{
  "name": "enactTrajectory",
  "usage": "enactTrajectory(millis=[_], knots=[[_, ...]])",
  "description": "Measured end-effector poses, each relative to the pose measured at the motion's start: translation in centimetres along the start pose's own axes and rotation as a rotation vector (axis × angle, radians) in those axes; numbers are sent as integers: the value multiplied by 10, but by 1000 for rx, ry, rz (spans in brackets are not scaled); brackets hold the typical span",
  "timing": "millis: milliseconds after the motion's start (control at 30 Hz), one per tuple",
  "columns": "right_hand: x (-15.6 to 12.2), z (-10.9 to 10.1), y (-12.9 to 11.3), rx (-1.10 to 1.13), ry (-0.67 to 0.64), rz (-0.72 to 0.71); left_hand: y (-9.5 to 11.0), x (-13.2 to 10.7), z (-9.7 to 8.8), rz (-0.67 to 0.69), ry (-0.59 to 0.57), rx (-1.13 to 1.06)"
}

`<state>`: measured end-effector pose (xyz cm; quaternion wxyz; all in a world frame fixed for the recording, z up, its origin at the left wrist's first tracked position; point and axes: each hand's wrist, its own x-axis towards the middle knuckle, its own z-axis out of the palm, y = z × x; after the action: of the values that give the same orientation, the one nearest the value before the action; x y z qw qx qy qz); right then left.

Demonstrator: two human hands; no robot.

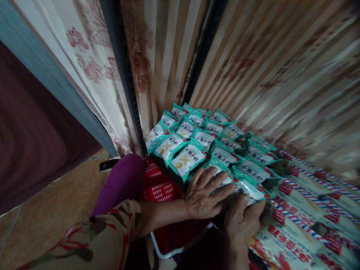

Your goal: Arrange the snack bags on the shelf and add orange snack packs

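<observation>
My left hand (206,193) lies with its fingers spread over a teal and white snack packet (215,168) at the near edge of a dense layer of such packets. Close to its right, my right hand (243,217) bends its fingers at the near edge of another teal snack packet (250,187). Its fingertips are partly hidden, so I cannot make out how firmly it grips. The packets lie face up in overlapping rows, with dark lettering and a yellow picture.
Larger red and white bags (292,240) with striped edges lie at the right. A red perforated basket (161,183) stands by my purple-clad knee (120,183). Patterned curtains (253,56) and dark metal posts (120,63) border the packets behind.
</observation>
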<state>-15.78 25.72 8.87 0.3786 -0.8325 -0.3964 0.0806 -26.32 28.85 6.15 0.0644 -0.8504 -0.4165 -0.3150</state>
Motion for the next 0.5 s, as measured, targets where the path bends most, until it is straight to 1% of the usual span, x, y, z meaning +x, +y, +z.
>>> enactTrajectory(millis=[67, 133, 200, 300, 433, 500], knots=[[1, 0, 1, 18, 13, 20, 1, -1, 1, 2, 51, -5], [2, 0, 1, 58, 36, -15, 1, -2, 1, -6, 122, -16], [5, -1, 1, 77, 79, -45, 0, -2, 1, -15, 154, -40], [8, -2, -2, 92, 107, -54, -4, 0, 2, -3, 141, -83], [9, -1, -1, 149, 32, -63, -4, 0, 2, 26, 141, -114], [9, -1, 1, 132, 28, -69, -3, 0, 1, 16, 158, -104]])
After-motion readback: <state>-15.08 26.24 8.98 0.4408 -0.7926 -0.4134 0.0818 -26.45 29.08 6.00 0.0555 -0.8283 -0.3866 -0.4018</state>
